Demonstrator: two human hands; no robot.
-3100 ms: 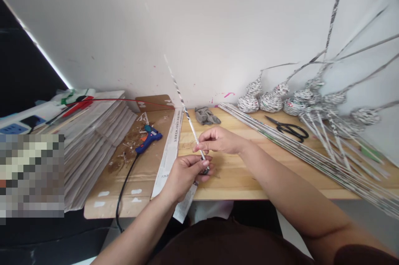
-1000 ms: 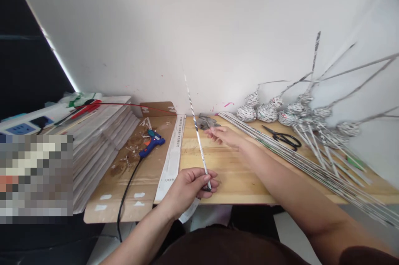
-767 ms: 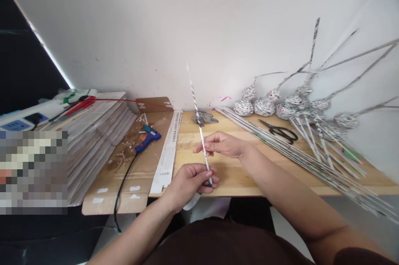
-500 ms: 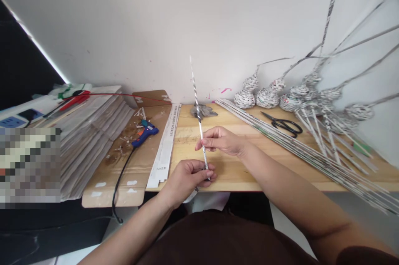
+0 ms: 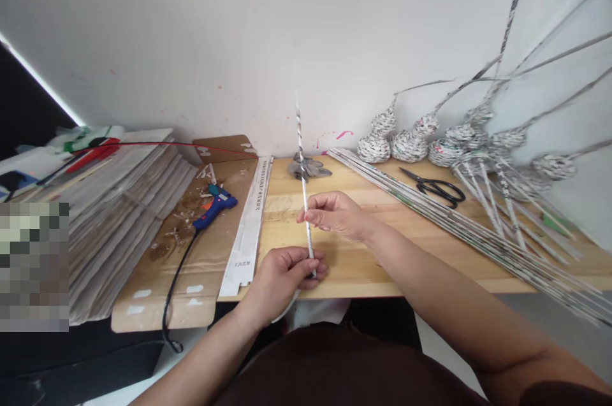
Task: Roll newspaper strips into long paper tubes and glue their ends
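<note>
A thin rolled newspaper tube (image 5: 304,192) stands nearly upright in front of me, over the wooden table (image 5: 282,227). My left hand (image 5: 287,272) pinches its lower end between thumb and fingers, near the table's front edge. Higher up, my right hand (image 5: 335,216) has thumb and fingertips closed round the same tube. The tube's top looks blurred against the white wall. Behind it lies a crumpled grey cloth-like item (image 5: 318,169).
Left are flat newspaper strips (image 5: 243,237), a blue glue gun (image 5: 215,207) on cardboard (image 5: 143,282), and a stack of paper (image 5: 138,202). To the right lie a bundle of paper tubes (image 5: 421,215), black scissors (image 5: 440,189) and several woven paper gourds (image 5: 374,148).
The view has shifted slightly. Both hands keep hold of the paper tube, which leans a little less and sits slightly further left in the picture.
</note>
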